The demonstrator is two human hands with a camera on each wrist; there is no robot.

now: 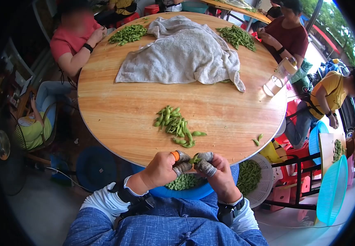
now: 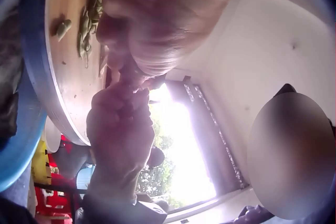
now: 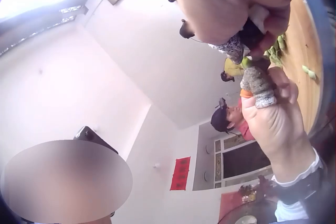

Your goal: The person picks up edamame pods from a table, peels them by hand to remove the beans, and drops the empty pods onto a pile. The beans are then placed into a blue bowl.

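A green soybean pod is pinched between both hands at the table's near edge. My left hand holds its left end; grey wraps and an orange band cover fingers of that hand. On the other side my right hand, also with grey-wrapped fingers, grips the pod. Seen from the right wrist, a bit of the green pod shows between the wrapped fingertips. Below the hands, shelled green beans lie in a blue basin. A small pile of pods lies just ahead on the round table.
A grey towel covers the table's middle. A clear bottle stands at the right, with a few loose pods nearer. A white basket of pods sits beside my right leg. Other people sit around the table.
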